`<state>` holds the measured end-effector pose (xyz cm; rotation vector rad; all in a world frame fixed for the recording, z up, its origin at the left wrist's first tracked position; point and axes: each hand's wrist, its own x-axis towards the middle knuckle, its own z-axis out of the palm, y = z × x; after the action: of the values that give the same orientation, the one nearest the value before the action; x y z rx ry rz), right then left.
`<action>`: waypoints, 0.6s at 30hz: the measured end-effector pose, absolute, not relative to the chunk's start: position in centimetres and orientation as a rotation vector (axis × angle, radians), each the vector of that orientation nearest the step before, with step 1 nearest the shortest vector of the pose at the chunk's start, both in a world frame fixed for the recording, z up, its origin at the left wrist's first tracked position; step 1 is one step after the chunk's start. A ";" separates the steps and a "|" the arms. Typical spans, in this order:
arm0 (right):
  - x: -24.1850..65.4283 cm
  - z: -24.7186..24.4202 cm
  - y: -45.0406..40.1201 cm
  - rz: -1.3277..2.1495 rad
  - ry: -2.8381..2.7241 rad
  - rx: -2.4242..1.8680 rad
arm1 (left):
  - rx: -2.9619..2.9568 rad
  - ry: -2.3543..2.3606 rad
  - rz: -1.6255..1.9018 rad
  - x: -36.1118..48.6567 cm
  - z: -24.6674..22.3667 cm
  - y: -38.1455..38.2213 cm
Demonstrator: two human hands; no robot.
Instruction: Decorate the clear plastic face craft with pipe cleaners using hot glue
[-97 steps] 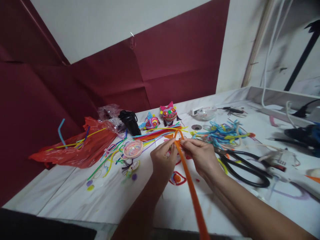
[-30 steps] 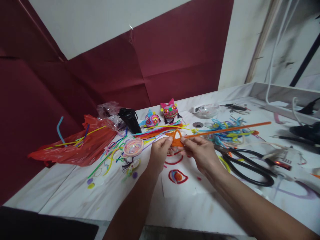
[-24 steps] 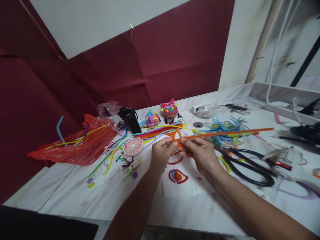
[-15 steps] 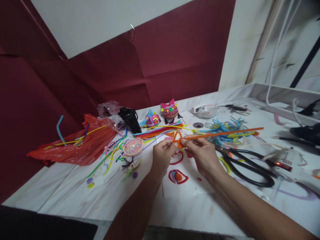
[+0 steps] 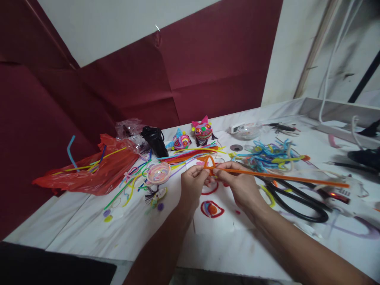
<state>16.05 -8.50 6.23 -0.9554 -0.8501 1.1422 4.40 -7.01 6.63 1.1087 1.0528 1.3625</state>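
Orange pipe cleaner (image 5: 285, 175) pinched, bent end upward.
We find the left hand (image 5: 192, 184) and right hand (image 5: 240, 185) close together, thumbs pressed to fingers on it, above white paper (image 5: 213, 226).

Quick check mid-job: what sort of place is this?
Probably a craft workspace: the left hand and right hand hold an orange strip, black-handled scissors lie on the table, and a pink-eared figure sits toward the back. Whether home or workshop, I can't tell.
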 end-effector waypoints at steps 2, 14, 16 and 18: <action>16.1 6.2 -8.4 1.109 -0.855 -0.986 | 1.084 1.049 1.348 4.4 6.6 -7.0; 16.6 5.7 -7.9 1.045 -0.874 -1.080 | 1.025 0.952 1.304 3.9 6.2 -7.0; 16.6 5.7 -7.9 1.069 -0.865 -1.072 | 1.029 0.963 1.311 3.9 6.2 -6.9; 16.6 5.7 -7.9 1.101 -0.850 -1.055 | 1.017 0.972 1.327 3.9 6.2 -6.9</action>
<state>16.60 -7.86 5.69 -1.0549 -0.8496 1.1005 3.94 -6.89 6.16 1.0170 0.9719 1.3275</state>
